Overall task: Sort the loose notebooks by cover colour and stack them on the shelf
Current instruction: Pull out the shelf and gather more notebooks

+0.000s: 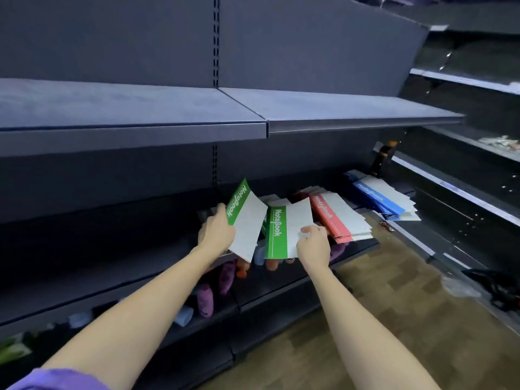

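My left hand (216,231) grips one green notebook (247,220), my right hand (313,243) pinches another (289,230) beside it; thin, floppy, best held by edges.

The left hand (216,231) holds one notebook (247,223) tilted up, left of the notebook (284,229) under the right hand (313,243). Right of that grip lie two notebook stacks (342,218) (384,197) on the shelf (357,244).
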